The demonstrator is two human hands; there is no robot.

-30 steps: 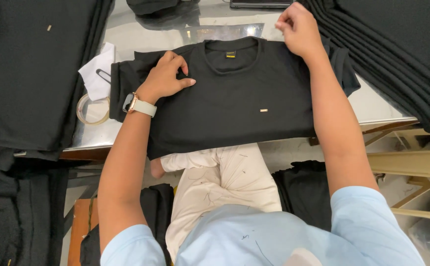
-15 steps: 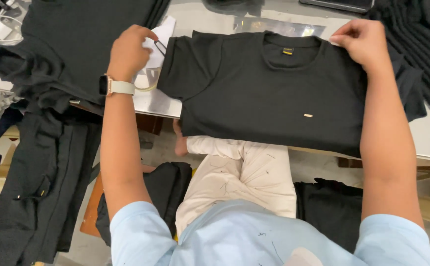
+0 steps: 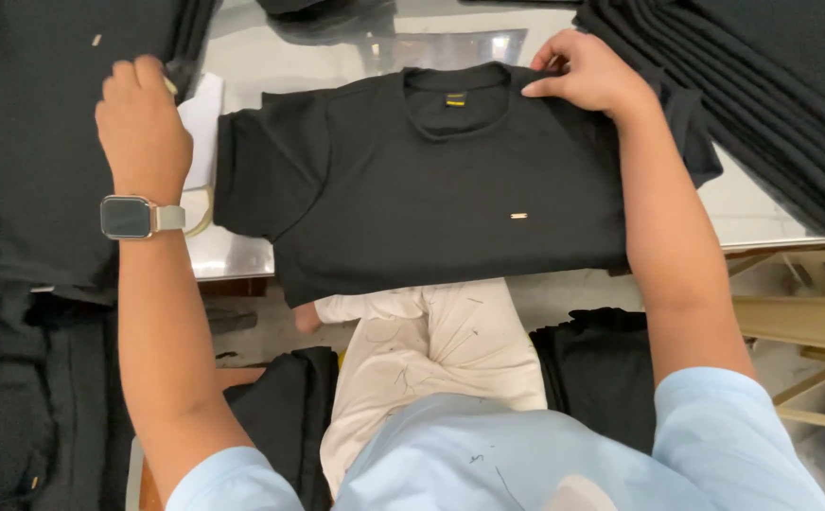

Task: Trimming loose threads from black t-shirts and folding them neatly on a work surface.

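Black T-shirt [image 3: 431, 189] lies flat and face-up on the pale bench [image 3: 233, 251], collar away from the person, hem hanging just over the near edge. It looks like soft, light knit cloth: limp, likely to sag and crease wherever it is not supported, but neither slippery nor fragile. Shoulder seams, sleeve edges and hem look like the best places to take hold, since a pinch mid-panel would only bunch it.

Right hand [image 3: 588, 76] rests on the shoulder beside the collar, its fingers [image 3: 550, 85] pinched onto the fabric there. Left hand [image 3: 143, 128], with a wristwatch [image 3: 129, 217], is off the shirt near its left sleeve, loosely curled over a white paper [image 3: 202, 132]; whether it grips anything I cannot tell.

Dark garment piles lie at left [image 3: 34, 142], and a stack of folded black shirts [image 3: 763, 104] at right.
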